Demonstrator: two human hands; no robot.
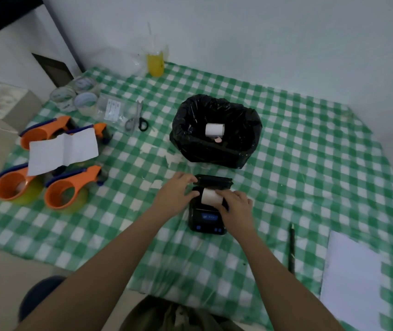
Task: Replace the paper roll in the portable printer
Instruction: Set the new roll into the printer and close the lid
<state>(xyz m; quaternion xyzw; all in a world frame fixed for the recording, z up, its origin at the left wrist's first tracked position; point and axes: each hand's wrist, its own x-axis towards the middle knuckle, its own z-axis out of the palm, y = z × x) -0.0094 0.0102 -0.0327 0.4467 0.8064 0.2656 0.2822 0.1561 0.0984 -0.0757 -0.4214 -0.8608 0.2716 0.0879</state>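
A small black portable printer [208,223] lies on the checked tablecloth with its lid [214,180] flipped open at the far side. A white paper roll [211,196] sits in its open compartment. My left hand [176,193] touches the roll's left end and the lid's left corner. My right hand [237,207] presses fingers on the roll's right side and covers part of the printer. Another white paper roll [214,129] lies inside the bin lined with a black bag [217,132] just behind the printer.
Three orange tape dispensers [65,189] and a folded white sheet [62,150] lie at the left. Scissors [138,118], tape rolls [84,101] and a yellow bottle [155,62] stand farther back. A pen [292,247] and white paper [353,278] lie at the right.
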